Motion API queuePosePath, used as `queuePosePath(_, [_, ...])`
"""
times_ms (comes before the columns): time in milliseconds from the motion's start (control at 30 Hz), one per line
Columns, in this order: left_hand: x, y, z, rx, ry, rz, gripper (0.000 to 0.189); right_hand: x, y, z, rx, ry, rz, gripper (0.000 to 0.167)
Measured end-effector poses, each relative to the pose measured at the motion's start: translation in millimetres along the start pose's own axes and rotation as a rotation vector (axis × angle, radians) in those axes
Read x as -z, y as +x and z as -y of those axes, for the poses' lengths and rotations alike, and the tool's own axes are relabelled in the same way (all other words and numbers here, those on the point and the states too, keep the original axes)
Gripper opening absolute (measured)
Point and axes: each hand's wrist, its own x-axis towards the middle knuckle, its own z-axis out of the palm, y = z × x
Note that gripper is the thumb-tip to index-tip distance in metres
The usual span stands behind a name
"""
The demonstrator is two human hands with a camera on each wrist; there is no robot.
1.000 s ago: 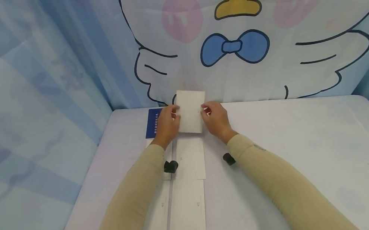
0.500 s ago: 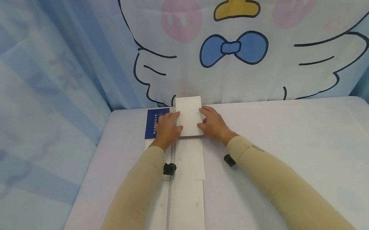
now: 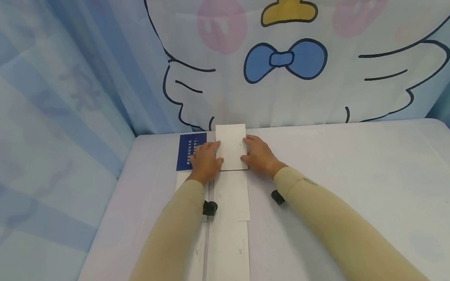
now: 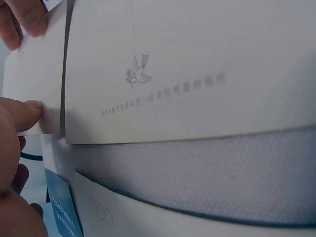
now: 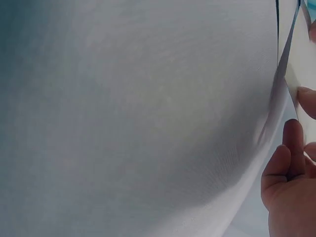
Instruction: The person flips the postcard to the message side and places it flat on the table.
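Two hands flank one white card at the far edge of the table, close under the cartoon-bird curtain. On the left, the left hand lies over the card's left edge with its fingers fairly straight and the thumb against the paper; the left wrist view shows a fingertip pressed to the card's border, which looks like steadying and squaring it rather than lifting it. The card itself lies flat or nearly so, heading a column of like cards. On the right, the right hand meets the opposite edge with its fingers likewise extended, pinning the card from that side; whether any finger curls under the edge cannot be told.

Just left of the card, partly under the left hand, sits a dark blue booklet with white lettering. Toward the person, a second white card and a third continue the column, with a further strip of cards alongside, half hidden by the left sleeve. The left wrist view shows a small bird emblem printed on one card. The curtain stands right behind the far card, leaving little room beyond it.
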Motion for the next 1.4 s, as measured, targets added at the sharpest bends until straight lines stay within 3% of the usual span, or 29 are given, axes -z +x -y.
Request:
queuePosePath(467, [-4.6,1.8,-1.7,0.034,0.020,0.036,0.057,-1.5,6.0,-1.4,-0.018,-0.068,0.077,0.065])
queuePosePath(1033, [-3.2,3.0,0.1,0.051,0.009,0.078,0.055,3.8,7.3,-1.9,-0.024,-0.156,0.227,0.066])
queuePosePath(1400, [-3.2,2.1,-2.6,0.111,-0.059,0.101,0.054,0.8,8.3,-5.3,-0.042,-0.080,0.225,0.070])
